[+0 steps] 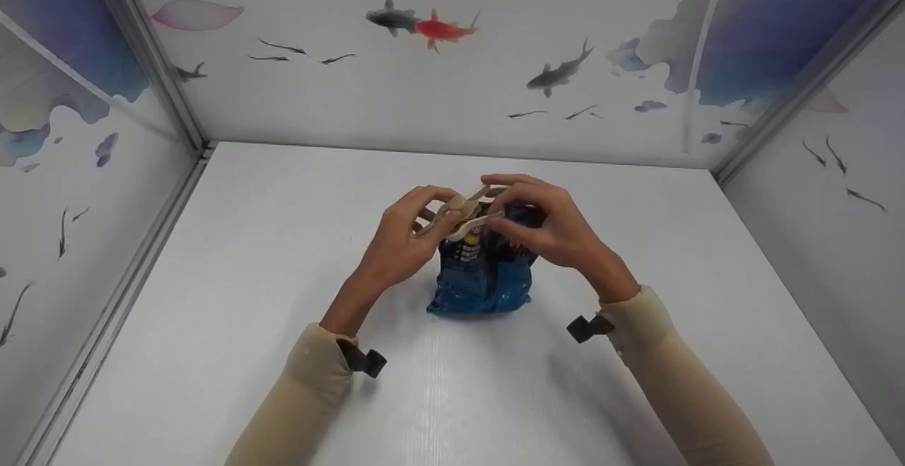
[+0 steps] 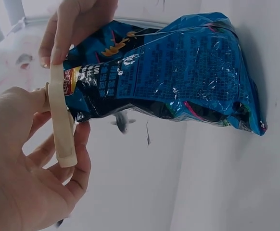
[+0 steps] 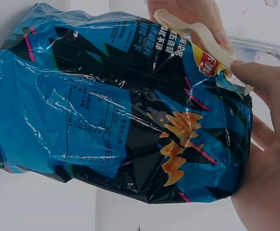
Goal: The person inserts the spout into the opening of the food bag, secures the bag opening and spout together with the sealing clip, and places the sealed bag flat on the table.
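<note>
A shiny blue and black snack bag stands upright on the table, its top gathered and crumpled. Across that top lies a cream bag clip, its two arms spread apart in the head view. My left hand pinches the clip's rounded end between thumb and fingers. At the other end, my right hand has its thumb on one arm tip and a finger at the other. Chip pictures and printed text show on the bag in the right wrist view. Part of the bag's top edge is hidden behind the hands.
The white table is bounded by a back panel printed with fish and by side panels, joined at metal corner posts. A small black wrist camera sits on the left sleeve, another on the right.
</note>
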Available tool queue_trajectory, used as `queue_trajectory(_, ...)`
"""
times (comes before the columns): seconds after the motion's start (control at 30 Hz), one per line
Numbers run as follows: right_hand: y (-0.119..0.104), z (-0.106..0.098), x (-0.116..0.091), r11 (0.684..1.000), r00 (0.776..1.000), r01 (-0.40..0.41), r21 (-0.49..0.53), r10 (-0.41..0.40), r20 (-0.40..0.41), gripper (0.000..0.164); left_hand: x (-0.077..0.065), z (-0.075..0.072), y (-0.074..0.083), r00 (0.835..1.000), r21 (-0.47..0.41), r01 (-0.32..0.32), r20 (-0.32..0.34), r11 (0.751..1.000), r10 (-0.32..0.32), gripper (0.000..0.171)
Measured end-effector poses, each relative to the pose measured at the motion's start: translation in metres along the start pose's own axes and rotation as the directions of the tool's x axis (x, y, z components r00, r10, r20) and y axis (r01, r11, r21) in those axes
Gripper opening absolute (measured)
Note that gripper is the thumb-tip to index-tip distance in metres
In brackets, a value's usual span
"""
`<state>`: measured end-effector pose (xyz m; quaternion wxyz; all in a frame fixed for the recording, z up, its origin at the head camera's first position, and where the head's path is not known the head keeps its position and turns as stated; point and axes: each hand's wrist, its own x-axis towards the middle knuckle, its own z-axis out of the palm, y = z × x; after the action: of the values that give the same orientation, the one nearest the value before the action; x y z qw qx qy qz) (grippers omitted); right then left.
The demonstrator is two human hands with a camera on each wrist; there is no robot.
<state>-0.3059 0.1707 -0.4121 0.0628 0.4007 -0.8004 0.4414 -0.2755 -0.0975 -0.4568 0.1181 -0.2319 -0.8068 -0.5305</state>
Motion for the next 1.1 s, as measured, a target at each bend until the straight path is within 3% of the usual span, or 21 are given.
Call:
queue_trajectory(0.27, 0.0022, -0.0031, -0.0007, 1.000, 1.000, -0.001, 0.027, 0.001, -0.026, 0.009, -0.0004, 0.0000, 0.0006, 1.000, 0.009, 0.003, 0.012, 1.000, -0.003, 0.034)
queue_trajectory(0.6, 0.0052, -0.0066, -0.0028, 0.997, 0.998, -0.018, -0.073, 0.013, -0.064, 0.010, -0.0009, 0.0016, 0.0013, 1.000, -0.001, 0.013, 0.009, 1.000, -0.013, 0.031)
queue_trajectory(0.73, 0.0045, -0.0060, -0.0017, 0.998, 0.997, 0.005, -0.069, -0.010, -0.074, 0.011, -0.0010, 0.0027, 0.0024, 1.000, -0.009, 0.018, 0.014, 1.000, -0.018, 0.031)
queue_trajectory(1.1, 0.0057, -0.0031, -0.0009, 0.999, 0.996, 0.011, -0.036, -0.014, -0.085, 0.013, -0.0030, 0.0087, 0.0033, 0.999, -0.003, 0.054, 0.001, 0.999, -0.054, 0.049)
